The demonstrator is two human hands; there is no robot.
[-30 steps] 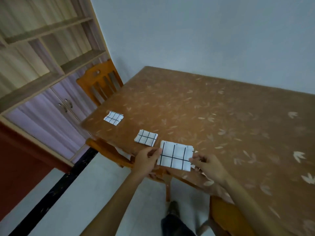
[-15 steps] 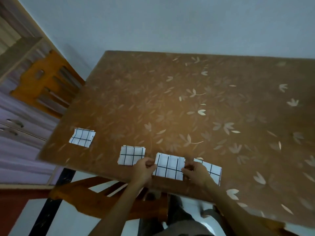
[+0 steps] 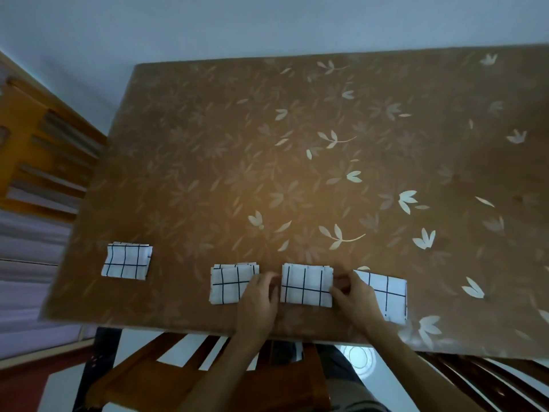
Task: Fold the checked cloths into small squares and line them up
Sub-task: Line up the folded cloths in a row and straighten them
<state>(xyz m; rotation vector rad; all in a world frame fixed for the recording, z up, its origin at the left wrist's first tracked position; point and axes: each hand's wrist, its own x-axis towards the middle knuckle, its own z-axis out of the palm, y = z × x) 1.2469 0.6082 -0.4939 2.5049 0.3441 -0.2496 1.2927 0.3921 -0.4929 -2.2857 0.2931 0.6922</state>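
Now left hand (image 3: 257, 295) and right hand (image 3: 355, 298) pinch the third cloth (image 3: 306, 288) of four.

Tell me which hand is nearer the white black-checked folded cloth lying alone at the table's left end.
Left. The left hand lies right of that lone checked cloth, at the next cloth's right edge; the right hand is farther right, beyond the third cloth.

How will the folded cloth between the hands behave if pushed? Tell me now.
Probably floppy: the folded cloth shows stacked layers at its top edge, so lifting one corner may open it. Likely light: thin fabric lying flat on the table. It should slide, not roll, between the left hand and right hand.
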